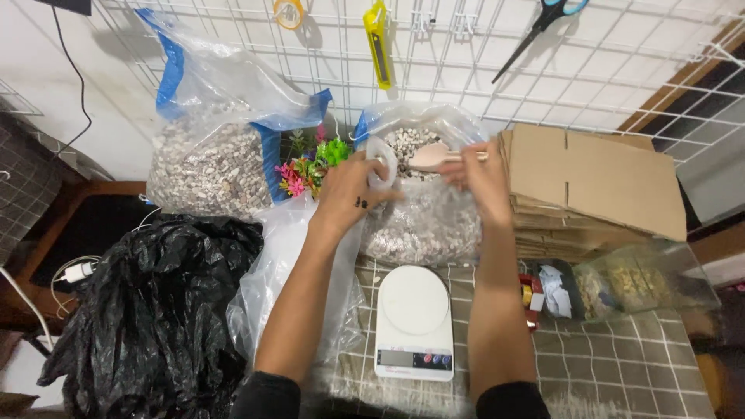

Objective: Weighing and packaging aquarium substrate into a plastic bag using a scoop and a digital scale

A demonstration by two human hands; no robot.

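Single head view, looking steeply down, close over cluttered worktable (621, 365).

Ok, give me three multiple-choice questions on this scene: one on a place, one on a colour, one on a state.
1. Where is the white digital kitchen scale?
A on the gridded tabletop, between the forearms
B on the flat cardboard stack
C hanging on the wire grid

2. What colour is the utility knife on the white wire wall grid?
A red
B yellow
C black

3. What is the right hand doing?
A resting flat
B gripping scissors
C holding a pale scoop

Answers: 1 A, it sits on the table; 2 B, its body is yellow; 3 C, fingers close round the handle.
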